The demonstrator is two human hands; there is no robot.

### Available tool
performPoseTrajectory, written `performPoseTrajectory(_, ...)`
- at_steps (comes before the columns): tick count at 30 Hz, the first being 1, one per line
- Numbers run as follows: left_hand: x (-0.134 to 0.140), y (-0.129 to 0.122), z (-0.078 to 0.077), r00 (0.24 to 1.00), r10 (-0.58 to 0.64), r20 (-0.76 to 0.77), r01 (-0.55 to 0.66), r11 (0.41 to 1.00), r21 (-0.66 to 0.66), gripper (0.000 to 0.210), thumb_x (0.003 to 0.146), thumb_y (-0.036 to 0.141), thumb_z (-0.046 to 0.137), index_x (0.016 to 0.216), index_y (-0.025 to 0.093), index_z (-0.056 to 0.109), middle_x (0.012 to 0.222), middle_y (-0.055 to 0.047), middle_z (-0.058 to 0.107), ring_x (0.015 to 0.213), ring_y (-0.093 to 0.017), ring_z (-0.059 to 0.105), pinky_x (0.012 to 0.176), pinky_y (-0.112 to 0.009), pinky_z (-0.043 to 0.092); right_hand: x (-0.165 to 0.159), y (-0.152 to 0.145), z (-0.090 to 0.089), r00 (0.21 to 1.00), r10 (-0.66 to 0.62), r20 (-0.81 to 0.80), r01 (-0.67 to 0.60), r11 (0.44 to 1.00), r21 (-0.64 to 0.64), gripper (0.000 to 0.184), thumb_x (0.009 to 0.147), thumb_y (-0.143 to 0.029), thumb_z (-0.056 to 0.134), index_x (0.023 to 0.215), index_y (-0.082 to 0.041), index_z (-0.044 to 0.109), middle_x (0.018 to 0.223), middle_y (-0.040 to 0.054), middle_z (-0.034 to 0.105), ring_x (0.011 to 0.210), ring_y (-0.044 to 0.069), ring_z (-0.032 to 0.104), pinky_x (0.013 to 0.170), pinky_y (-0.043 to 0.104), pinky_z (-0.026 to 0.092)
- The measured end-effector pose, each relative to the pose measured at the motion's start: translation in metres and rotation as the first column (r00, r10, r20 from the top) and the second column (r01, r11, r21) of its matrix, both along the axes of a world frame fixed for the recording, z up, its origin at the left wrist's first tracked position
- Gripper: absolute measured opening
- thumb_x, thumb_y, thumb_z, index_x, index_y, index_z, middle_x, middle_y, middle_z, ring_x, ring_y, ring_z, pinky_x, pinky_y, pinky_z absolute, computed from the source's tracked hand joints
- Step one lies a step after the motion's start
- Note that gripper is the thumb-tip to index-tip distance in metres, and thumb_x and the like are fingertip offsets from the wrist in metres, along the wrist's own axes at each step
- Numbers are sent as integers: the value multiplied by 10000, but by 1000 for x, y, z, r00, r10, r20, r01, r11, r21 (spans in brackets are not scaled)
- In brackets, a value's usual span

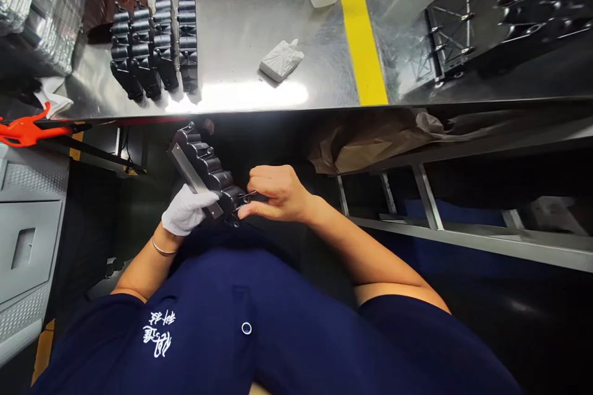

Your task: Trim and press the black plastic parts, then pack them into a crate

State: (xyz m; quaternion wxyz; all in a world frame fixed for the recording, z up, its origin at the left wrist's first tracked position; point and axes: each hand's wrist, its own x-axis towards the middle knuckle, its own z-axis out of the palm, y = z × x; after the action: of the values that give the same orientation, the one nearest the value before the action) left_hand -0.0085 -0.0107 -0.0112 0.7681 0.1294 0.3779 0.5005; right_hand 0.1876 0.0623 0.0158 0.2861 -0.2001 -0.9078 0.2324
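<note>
Hands [185, 213] [278, 193] on black part [214, 168], its upper end near table edge [231, 113].

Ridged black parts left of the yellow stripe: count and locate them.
5: held part in the left hand; on the table, side by side, leftmost part, second part, third part, rightmost part.

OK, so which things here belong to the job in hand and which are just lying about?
In the job:
Black ribbed part, held by the gloved left hand; bare right hand at its end
Probably four similar parts on the table

Seemingly lying about:
Crumpled white bundle on the table
Orange-red object, far left
</note>
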Motion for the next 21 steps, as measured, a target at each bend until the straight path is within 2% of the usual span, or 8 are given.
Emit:
performPoseTrajectory(4, 7, -4, -2, 995, 81, 54, -79, 996, -32, 393, 647, 207, 809, 1022, 148, 707, 991, -79, 741, 926, -250, 705, 930, -395, 546, 1, 1, -5, 997, -71, -27, 73, 994, 82, 540, 906, -591, 488, 555, -183, 452, 531, -25, 389, 507, 97, 348, 494, 268, 208)
performPoseTrajectory(9, 16, -4, 6, 986, 154, 62, -143, 977, -160, 349, 757, 119, 685, 1100, 181, 693, 971, -45, 745, 977, -225, 699, 1027, -389, 496, 0, 2, -3, 976, -213, 33, 213, 977, 7, 594, 876, -713, 387, 628, -192, 529, 581, 11, 466, 552, 125, 403, 531, 274, 282)
performPoseTrajectory(14, 23, -1, 13, 966, 227, 121, -186, 942, -280, 334, 827, 81, 598, 1145, 146, 674, 991, -52, 747, 1016, -197, 693, 1048, -333, 484, 1, 3, -1, 974, -211, 79, 210, 977, 29, 597, 934, -643, 342, 550, -201, 460, 540, 12, 432, 535, 130, 386, 522, 299, 257)
performPoseTrajectory(18, 22, 5, 21, 940, 266, 213, -156, 890, -428, 277, 922, 111, 483, 1130, 141, 663, 952, -38, 753, 1034, -173, 691, 1022, -299, 509, 4, 8, 3, 981, -191, 24, 193, 978, -80, 536, 992, -532, 279, 678, -198, 559, 583, 23, 518, 541, 131, 454, 545, 280, 338)
performPoseTrajectory(21, 18, 10, 28, 922, 321, 216, -177, 847, -501, 245, 948, 133, 463, 1075, 161, 670, 946, -23, 751, 1142, -168, 641, 1032, -271, 498, 8, 17, 7, 974, -223, 45, 227, 967, -112, 482, 988, -492, 328, 710, -204, 598, 604, 31, 567, 547, 133, 490, 562, 281, 364)
